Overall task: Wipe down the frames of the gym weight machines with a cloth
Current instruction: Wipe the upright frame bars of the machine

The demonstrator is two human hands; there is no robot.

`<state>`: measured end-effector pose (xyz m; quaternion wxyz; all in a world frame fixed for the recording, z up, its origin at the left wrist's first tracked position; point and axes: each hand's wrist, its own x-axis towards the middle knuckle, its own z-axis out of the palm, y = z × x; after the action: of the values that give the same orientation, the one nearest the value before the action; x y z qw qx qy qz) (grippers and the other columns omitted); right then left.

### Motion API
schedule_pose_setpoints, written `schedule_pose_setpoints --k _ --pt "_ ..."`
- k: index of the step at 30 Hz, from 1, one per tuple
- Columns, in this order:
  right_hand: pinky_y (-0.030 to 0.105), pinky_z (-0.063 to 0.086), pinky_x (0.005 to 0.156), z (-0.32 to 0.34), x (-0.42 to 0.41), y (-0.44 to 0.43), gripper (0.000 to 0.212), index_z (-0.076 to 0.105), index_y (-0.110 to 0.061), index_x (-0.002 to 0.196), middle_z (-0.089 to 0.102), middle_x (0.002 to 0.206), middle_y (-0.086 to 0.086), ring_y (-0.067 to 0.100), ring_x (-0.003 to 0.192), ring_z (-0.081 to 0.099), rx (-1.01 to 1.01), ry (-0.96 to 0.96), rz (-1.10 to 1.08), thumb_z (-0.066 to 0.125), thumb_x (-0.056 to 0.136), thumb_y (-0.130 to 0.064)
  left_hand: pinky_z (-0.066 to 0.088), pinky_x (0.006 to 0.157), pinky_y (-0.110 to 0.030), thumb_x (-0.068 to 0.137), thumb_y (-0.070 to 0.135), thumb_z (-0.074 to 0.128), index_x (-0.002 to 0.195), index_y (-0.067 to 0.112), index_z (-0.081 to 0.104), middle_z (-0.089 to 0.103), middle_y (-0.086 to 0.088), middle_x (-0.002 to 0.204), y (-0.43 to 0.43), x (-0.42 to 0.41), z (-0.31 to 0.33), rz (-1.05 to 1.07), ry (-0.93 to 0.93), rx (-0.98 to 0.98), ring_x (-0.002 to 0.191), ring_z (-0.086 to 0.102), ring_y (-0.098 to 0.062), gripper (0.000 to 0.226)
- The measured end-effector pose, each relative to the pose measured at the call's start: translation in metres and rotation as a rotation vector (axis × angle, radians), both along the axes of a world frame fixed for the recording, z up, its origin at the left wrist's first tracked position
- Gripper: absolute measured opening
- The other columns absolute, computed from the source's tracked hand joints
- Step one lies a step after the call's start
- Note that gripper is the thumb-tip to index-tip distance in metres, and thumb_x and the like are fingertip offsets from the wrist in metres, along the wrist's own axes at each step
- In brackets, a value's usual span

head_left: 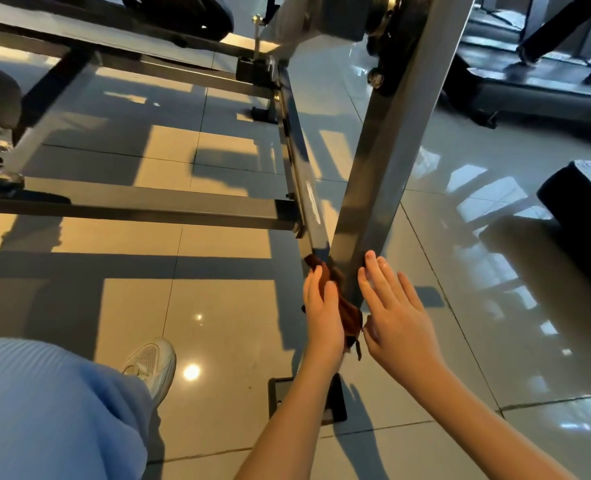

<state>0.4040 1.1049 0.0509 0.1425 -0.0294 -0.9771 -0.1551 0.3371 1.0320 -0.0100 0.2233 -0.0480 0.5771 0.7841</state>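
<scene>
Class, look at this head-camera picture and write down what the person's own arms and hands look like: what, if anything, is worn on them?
The left hand and right hand are bare: no gloves, rings, watch or bracelet show. The left forearm and right forearm are uncovered right to the picture's edge, so no sleeve is in view.

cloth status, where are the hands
Left hand flat on cloth, pressing it to post base. Right hand open, fingertips on post. Nothing blocking the post.
</scene>
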Motion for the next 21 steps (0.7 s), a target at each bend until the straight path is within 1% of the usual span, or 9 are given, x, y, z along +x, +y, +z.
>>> schedule_pose_setpoints --k 3,5,7,10,12,14,17,19,21 --pt "0.052 0.027 0.107 -0.003 0.002 -0.002 0.092 0.037 -0.004 0.138 0.026 0.151 0.014 0.025 0.140 0.021 -0.007 -0.003 -0.010 0.085 0.060 -0.013 0.038 0.111 -0.042 0.104 0.030 0.034 0.146 0.024 0.038 0.045 -0.002 0.143 0.004 -0.012 -0.027 -0.019 -0.062 -0.118 0.131 0.045 -0.019 0.043" --pt "0.052 0.026 0.108 -0.002 0.004 -0.001 0.092 0.040 -0.004 0.139 0.025 0.151 0.014 0.024 0.141 0.020 -0.009 -0.024 -0.016 0.085 0.060 -0.013 0.037 0.110 -0.041 0.104 0.025 0.034 0.146 0.019 0.038 0.046 -0.007 0.144 0.003 -0.005 -0.040 -0.001 -0.131 -0.153 0.130 0.046 -0.022 0.043" --pt "0.052 0.026 0.108 0.000 0.004 0.000 0.093 0.041 -0.004 0.139 0.025 0.152 0.014 0.024 0.141 0.019 -0.015 -0.036 -0.020 0.086 0.058 -0.013 0.034 0.113 -0.038 0.105 0.022 0.034 0.148 0.018 0.033 0.040 -0.004 0.149 -0.002 0.012 -0.035 0.032 -0.151 -0.104 0.134 0.041 -0.020 0.044" --pt "0.052 0.027 0.107 0.003 0.003 0.000 0.095 0.037 -0.004 0.139 0.026 0.151 0.014 0.025 0.141 0.021 -0.029 -0.023 -0.014 0.086 0.058 -0.013 0.031 0.114 -0.034 0.105 0.023 0.035 0.149 0.022 0.029 0.032 0.004 0.151 -0.003 0.026 -0.014 0.045 -0.105 -0.019 0.138 0.034 -0.015 0.044" --pt "0.052 0.029 0.107 0.003 0.002 0.000 0.093 0.037 -0.003 0.138 0.027 0.150 0.015 0.028 0.138 0.028 -0.043 -0.007 0.002 0.086 0.059 -0.013 0.031 0.114 -0.035 0.105 0.024 0.036 0.148 0.025 0.031 0.031 0.005 0.152 0.001 0.019 -0.006 0.032 -0.040 -0.014 0.139 0.034 -0.014 0.043" --pt "0.052 0.028 0.107 0.002 0.001 -0.001 0.092 0.036 -0.003 0.138 0.026 0.150 0.015 0.029 0.138 0.028 -0.041 -0.004 0.002 0.085 0.061 -0.014 0.033 0.114 -0.039 0.105 0.028 0.037 0.146 0.032 0.033 0.033 0.007 0.152 0.002 0.013 -0.009 0.017 -0.004 0.007 0.138 0.036 -0.013 0.042" --pt "0.053 0.025 0.107 -0.002 0.002 -0.001 0.091 0.035 -0.004 0.139 0.023 0.151 0.014 0.024 0.141 0.018 -0.040 -0.002 -0.018 0.083 0.064 -0.012 0.033 0.115 -0.041 0.105 0.031 0.036 0.145 0.033 0.034 0.036 0.005 0.151 -0.006 0.021 -0.029 -0.002 -0.059 -0.027 0.136 0.037 -0.013 0.040" --pt "0.053 0.023 0.108 -0.003 0.003 -0.003 0.088 0.038 -0.003 0.140 0.023 0.152 0.013 0.021 0.142 0.012 -0.047 -0.001 -0.030 0.083 0.064 -0.010 0.032 0.114 -0.038 0.105 0.028 0.034 0.146 0.028 0.034 0.036 0.003 0.150 -0.012 0.031 -0.042 -0.005 -0.127 -0.060 0.135 0.038 -0.014 0.041" --pt "0.052 0.024 0.107 -0.002 0.003 -0.004 0.086 0.044 -0.002 0.139 0.023 0.152 0.013 0.022 0.142 0.013 -0.049 0.008 -0.035 0.084 0.063 -0.008 0.035 0.109 -0.031 0.105 0.024 0.033 0.145 0.024 0.036 0.035 0.001 0.148 -0.015 0.038 -0.048 0.020 -0.187 -0.080 0.130 0.041 -0.015 0.040"
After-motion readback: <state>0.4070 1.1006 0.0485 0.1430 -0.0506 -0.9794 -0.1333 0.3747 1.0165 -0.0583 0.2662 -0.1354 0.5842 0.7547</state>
